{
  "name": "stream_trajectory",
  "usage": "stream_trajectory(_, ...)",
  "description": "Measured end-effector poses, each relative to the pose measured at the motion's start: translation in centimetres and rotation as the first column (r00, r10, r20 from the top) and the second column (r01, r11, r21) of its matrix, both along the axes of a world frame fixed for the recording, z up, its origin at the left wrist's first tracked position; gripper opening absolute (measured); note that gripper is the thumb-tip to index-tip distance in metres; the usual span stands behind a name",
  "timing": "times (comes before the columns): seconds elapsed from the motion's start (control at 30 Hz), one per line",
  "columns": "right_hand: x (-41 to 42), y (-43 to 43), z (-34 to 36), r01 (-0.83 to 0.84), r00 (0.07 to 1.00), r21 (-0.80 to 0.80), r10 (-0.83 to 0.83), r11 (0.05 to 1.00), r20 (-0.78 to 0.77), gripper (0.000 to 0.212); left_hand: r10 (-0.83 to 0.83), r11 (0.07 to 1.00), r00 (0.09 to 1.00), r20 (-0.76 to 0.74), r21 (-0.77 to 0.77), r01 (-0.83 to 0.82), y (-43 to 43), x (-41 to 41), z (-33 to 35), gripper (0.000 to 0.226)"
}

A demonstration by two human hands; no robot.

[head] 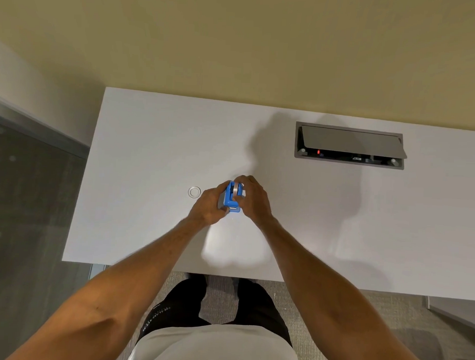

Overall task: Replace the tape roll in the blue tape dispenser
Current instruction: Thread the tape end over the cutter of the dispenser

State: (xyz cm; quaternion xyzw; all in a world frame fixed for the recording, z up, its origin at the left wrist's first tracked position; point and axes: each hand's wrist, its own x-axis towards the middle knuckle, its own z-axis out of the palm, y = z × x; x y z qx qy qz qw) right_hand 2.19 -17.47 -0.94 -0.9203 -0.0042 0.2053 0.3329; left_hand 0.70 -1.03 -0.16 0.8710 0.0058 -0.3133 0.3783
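A clear ring (194, 192) lies flat on the white table (140, 155), just left of my left hand (209, 205). That hand wraps the dispenser (232, 204) from its left side, fingers curled around the blue body. The dispenser is mid-table between both hands, a grey roll (235, 190) showing in its top; whether it touches the surface, I can't tell. My right hand (254, 200) grips the other side, fingers curled over the far end. Far right, a cable box (349, 146) is set into the table, lid tilted open.
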Motion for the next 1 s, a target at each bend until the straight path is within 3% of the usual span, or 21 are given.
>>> stream_trajectory(0.27, 0.7, -0.3, -0.2, -0.094, 0.996, -0.051, 0.093, 0.994, -0.015, 0.039, 0.085, 0.996, 0.996, 0.018, -0.005, -0.085, -1.1, 0.0, -0.2, 0.062)
stream_trajectory(0.5, 0.5, 0.3, -0.9, -0.062, 0.998, -0.087, 0.058, 0.994, -0.037, 0.047, 0.121, 0.992, 0.991, 0.061, -0.036, -0.119, -1.3, -0.2, -0.9, 0.047)
stream_trajectory(1.0, -0.8, 0.1, -0.8, -0.075, 0.997, -0.128, 0.077, 0.989, 0.011, 0.051, 0.093, 0.994, 0.993, 0.068, -0.056, -0.089, -0.6, -0.2, -1.1, 0.057)
